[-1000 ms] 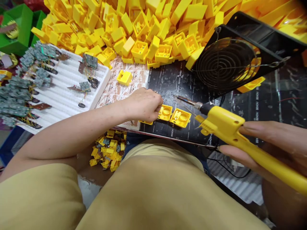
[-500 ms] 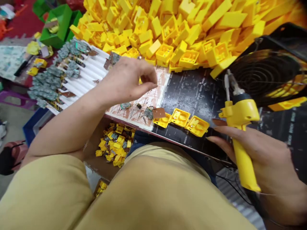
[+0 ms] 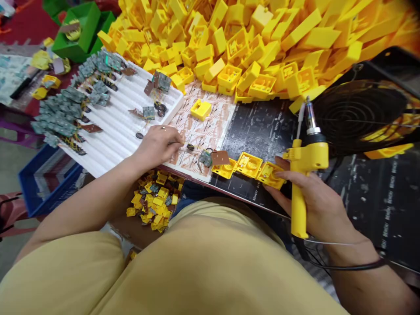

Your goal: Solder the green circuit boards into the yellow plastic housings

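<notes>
Head view, looking down past a lap in tan cloth: a heap of yellow plastic cases (image 3: 262,39) fills the far side of the work surface. At the right edge a black fan (image 3: 357,113) leans against the heap, standing on a black mat (image 3: 262,127). A white ridged tray (image 3: 121,127) lies at the left edge, with grey-green circuit boards (image 3: 62,113) piled on its far left part. Between tray and mat lies a patterned sheet (image 3: 210,127) with one loose case (image 3: 201,109) near its far edge.

The right hand (image 3: 315,201) is closed around a yellow soldering iron (image 3: 300,183), held upright with its tip pointing up; its fingertips reach the rightmost of three open cases (image 3: 249,164) lined along the mat's near edge. The left hand (image 3: 157,144) rests at the sheet's left edge, fingers drawn together, tips on the sheet; whether they pinch anything I cannot tell. Just beside those fingertips, near the sheet's near edge, lie a small wired board (image 3: 206,157) and a brown plate (image 3: 219,157).
</notes>
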`<action>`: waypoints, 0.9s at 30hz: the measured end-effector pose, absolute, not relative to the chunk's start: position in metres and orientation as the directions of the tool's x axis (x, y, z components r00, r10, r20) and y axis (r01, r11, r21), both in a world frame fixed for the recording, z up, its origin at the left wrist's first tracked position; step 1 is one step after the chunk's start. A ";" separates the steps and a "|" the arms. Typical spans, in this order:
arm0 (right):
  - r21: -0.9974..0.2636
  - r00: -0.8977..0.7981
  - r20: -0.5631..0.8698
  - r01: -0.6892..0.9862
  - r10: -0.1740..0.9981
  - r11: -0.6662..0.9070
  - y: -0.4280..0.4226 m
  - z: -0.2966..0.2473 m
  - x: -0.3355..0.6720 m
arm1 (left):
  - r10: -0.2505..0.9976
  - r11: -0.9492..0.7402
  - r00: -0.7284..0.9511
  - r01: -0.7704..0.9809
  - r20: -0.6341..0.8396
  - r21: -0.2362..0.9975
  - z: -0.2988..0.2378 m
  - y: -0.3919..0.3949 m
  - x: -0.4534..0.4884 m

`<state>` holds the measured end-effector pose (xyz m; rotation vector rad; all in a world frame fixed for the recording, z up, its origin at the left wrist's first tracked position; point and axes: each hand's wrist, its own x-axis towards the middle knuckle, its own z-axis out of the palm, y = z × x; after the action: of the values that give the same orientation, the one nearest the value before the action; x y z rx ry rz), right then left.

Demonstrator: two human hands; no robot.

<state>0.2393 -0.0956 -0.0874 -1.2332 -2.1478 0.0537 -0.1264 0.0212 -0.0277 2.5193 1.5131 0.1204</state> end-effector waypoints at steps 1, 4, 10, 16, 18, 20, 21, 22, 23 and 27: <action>-0.343 -0.343 0.524 0.753 0.779 0.562 -0.095 -0.086 0.240 | 0.888 -0.442 0.460 0.856 -0.003 0.268 -0.025 0.021 -0.128; -0.340 -0.349 0.526 0.750 0.776 0.568 -0.092 -0.080 0.237 | 0.910 -0.385 0.413 0.793 0.048 0.472 -0.006 0.019 -0.127; -0.361 -0.370 0.526 0.719 0.766 0.594 -0.081 -0.081 0.197 | 0.905 -0.406 0.382 0.640 0.187 0.653 0.026 0.019 -0.101; -0.424 -0.246 0.617 0.696 0.747 0.579 -0.082 -0.069 0.181 | 0.721 -0.653 0.693 0.681 -0.005 0.332 0.006 0.027 -0.051; -0.434 -0.204 0.642 0.698 0.739 0.570 -0.088 -0.058 0.190 | 0.700 -0.674 0.711 0.690 -0.070 0.264 -0.003 0.028 -0.040; -0.431 -0.202 0.650 0.696 0.733 0.574 -0.096 -0.047 0.200 | 0.684 -0.684 0.723 0.682 -0.095 0.261 -0.008 0.028 -0.034; -0.425 -0.211 0.651 0.695 0.730 0.580 -0.099 -0.043 0.204 | 0.679 -0.686 0.727 0.677 -0.099 0.268 -0.009 0.028 -0.033; -0.422 -0.223 0.644 0.695 0.732 0.583 -0.103 -0.038 0.208 | 0.677 -0.686 0.730 0.673 -0.098 0.274 -0.009 0.028 -0.033; -0.423 -0.238 0.635 0.690 0.735 0.588 -0.107 -0.034 0.211 | 0.675 -0.686 0.732 0.670 -0.095 0.284 -0.009 0.028 -0.033; -0.459 -0.334 0.513 0.672 0.791 0.581 -0.122 -0.024 0.226 | 0.684 -0.659 0.726 0.654 -0.063 0.372 -0.007 0.029 -0.035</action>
<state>0.2258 -0.1225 -0.0240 -1.1600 -2.0934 0.2125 -0.0354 0.0294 -0.0074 2.5607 1.0344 0.1152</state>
